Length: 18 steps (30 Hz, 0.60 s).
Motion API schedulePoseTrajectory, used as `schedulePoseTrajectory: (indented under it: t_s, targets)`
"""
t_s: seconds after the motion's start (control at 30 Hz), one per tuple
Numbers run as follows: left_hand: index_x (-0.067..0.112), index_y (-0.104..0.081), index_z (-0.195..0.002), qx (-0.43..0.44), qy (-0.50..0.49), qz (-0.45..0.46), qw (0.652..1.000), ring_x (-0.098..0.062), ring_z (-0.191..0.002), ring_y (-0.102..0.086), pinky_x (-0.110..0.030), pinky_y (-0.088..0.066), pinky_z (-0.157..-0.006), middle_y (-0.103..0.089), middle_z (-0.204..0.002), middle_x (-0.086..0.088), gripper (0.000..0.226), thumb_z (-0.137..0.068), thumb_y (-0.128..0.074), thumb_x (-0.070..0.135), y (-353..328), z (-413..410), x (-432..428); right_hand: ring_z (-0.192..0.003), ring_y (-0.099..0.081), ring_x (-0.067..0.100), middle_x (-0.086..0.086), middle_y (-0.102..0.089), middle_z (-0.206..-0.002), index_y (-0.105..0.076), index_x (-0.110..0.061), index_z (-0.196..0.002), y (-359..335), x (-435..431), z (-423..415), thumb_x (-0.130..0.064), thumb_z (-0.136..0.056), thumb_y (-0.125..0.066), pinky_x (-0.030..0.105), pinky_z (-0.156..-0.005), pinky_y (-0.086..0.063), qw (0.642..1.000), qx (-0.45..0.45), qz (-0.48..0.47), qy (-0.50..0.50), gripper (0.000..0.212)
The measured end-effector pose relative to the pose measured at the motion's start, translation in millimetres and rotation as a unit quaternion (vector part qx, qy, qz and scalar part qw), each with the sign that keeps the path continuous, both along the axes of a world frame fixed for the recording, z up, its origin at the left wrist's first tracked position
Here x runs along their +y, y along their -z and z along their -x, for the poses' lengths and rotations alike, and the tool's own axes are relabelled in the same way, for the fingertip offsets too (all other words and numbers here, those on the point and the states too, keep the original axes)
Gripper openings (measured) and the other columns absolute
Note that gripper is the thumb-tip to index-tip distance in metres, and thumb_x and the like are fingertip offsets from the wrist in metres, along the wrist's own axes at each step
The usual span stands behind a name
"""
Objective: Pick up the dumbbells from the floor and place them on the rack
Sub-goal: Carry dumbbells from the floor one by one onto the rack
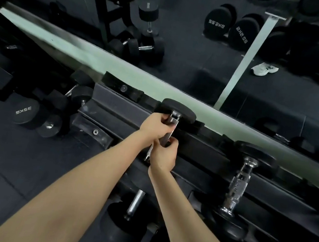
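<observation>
Head: left hand [153, 124], right hand [163, 155] round knurled chrome dumbbell [179, 110]

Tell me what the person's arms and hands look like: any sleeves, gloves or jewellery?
Both arms are bare: no sleeve shows on the left forearm or the right forearm up to the picture's edge. The left hand and right hand wear no gloves, and no watch, bracelet or ring is visible.

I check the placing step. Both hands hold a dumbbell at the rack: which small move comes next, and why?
Probably ease the dumbbell down to rest on the rack: the left hand and right hand both grip its handle, and its far head is over the back rail.
</observation>
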<state>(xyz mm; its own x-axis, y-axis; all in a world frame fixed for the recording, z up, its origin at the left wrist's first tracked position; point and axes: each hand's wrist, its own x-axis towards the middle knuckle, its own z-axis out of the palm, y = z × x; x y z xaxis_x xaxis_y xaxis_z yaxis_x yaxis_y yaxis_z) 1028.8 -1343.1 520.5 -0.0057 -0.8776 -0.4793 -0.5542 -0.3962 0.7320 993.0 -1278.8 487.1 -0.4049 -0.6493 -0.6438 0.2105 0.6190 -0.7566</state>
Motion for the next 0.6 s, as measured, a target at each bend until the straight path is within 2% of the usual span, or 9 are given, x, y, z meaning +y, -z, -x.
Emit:
schedulePoseTrajectory:
  t_s: [0.17,0.27,0.33,0.43,0.5,0.6]
  targets:
    - [0.014,-0.066,-0.112,0.001,0.004,0.016,1.000,-0.024,-0.107,-0.063,-0.040,-0.049,-0.097,-0.070,-0.112,-0.007,0.028,-0.087,-0.062,0.026,-4.2,-1.0,9.3,-0.071,-0.050,0.002,-0.013,-0.056,-0.079,-0.051,-0.023,-0.106,-7.4,1.9,-0.1,-0.021,-0.087,-0.059,0.026,-0.065,-0.041,1.000,0.008,-0.004,-0.003,0.021]
    - [0.015,-0.059,-0.126,0.041,-0.063,0.025,0.997,-0.020,-0.113,-0.060,-0.041,-0.047,-0.101,-0.065,-0.122,-0.003,0.042,-0.085,-0.064,0.025,-4.9,-13.1,24.4,-0.085,-0.062,0.017,-0.005,-0.062,-0.088,-0.051,-0.017,-0.110,-14.8,4.6,-1.3,-0.026,-0.085,-0.060,0.031,-0.070,-0.047,0.999,0.048,0.005,-0.024,0.028]
    - [0.017,-0.062,-0.120,0.071,-0.109,0.044,0.991,-0.018,-0.108,-0.062,-0.039,-0.049,-0.099,-0.067,-0.110,0.000,0.036,-0.085,-0.064,0.024,-2.9,-30.2,39.7,-0.099,-0.063,0.028,0.005,-0.065,-0.105,-0.049,-0.013,-0.114,-19.4,8.6,-4.0,-0.029,-0.084,-0.063,0.036,-0.082,-0.049,0.991,0.124,0.007,-0.051,0.037]
    - [0.020,-0.065,-0.107,0.077,-0.169,0.054,0.981,-0.016,-0.093,-0.063,-0.034,-0.050,-0.092,-0.065,-0.093,0.003,0.023,-0.084,-0.066,0.023,1.9,-67.7,72.0,-0.104,-0.060,0.033,0.009,-0.058,-0.123,-0.048,-0.013,-0.123,-30.2,31.1,-13.3,-0.032,-0.085,-0.064,0.036,-0.080,-0.043,0.949,0.300,0.039,-0.083,0.046]
    - [0.022,-0.066,-0.096,0.084,-0.204,0.044,0.974,-0.018,-0.087,-0.063,-0.037,-0.050,-0.091,-0.065,-0.087,0.003,0.016,-0.081,-0.068,0.023,10.9,-98.3,100.3,-0.100,-0.061,0.031,0.007,-0.059,-0.122,-0.051,-0.013,-0.123,-36.7,57.3,-24.3,-0.030,-0.083,-0.066,0.037,-0.078,-0.044,0.906,0.400,0.111,-0.083,0.046]
    - [0.026,-0.066,-0.089,0.076,-0.249,0.027,0.965,-0.022,-0.096,-0.066,-0.041,-0.050,-0.097,-0.068,-0.089,0.005,0.012,-0.078,-0.069,0.026,29.7,-146.2,149.9,-0.095,-0.064,0.029,0.008,-0.065,-0.114,-0.059,-0.010,-0.114,-34.3,105.5,-51.3,-0.024,-0.078,-0.069,0.038,-0.078,-0.047,0.849,0.463,0.231,-0.110,0.040]
